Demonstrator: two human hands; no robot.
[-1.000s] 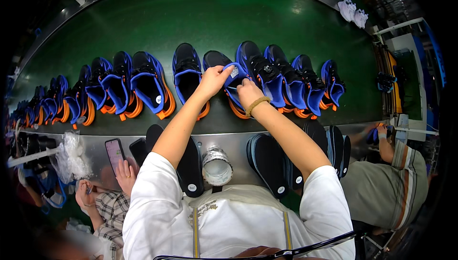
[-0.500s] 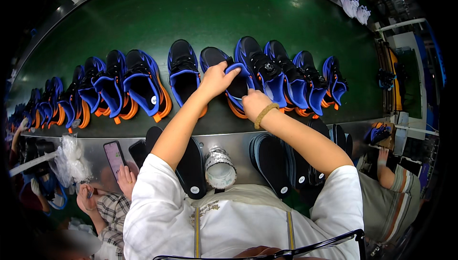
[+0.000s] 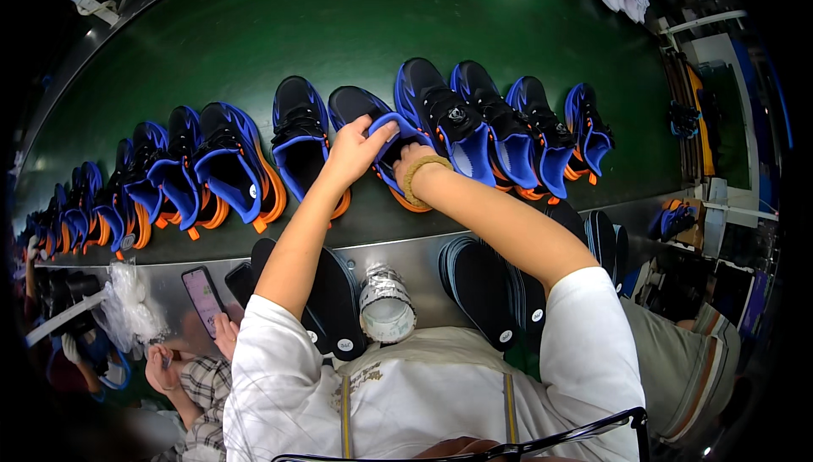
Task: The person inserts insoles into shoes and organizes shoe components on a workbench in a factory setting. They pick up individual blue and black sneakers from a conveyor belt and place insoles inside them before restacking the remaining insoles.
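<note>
A black and blue sneaker (image 3: 352, 106) with an orange sole lies on the green surface in front of me, toe pointing away. My left hand (image 3: 354, 150) pinches its tongue and holds the opening wide. My right hand (image 3: 413, 164), with a tan band at the wrist, reaches into the heel end of the opening. Its fingertips are hidden inside, and whatever they hold does not show. Matching sneakers stand close by: one sneaker (image 3: 298, 136) to the left, another sneaker (image 3: 440, 115) on the right, against the one I handle.
Rows of like sneakers (image 3: 227, 157) continue both ways along the green belt (image 3: 356, 22). On the metal ledge before me are black insoles (image 3: 478, 293), more insoles (image 3: 334, 305) and a roll (image 3: 387, 309). A co-worker with a phone (image 3: 201, 297) sits left, near plastic bags (image 3: 134, 305).
My right hand has gone deeper into the sneaker, and its fingers have dropped out of sight. My left hand keeps its hold on the tongue. The middle sneakers sit slightly further left in view.
</note>
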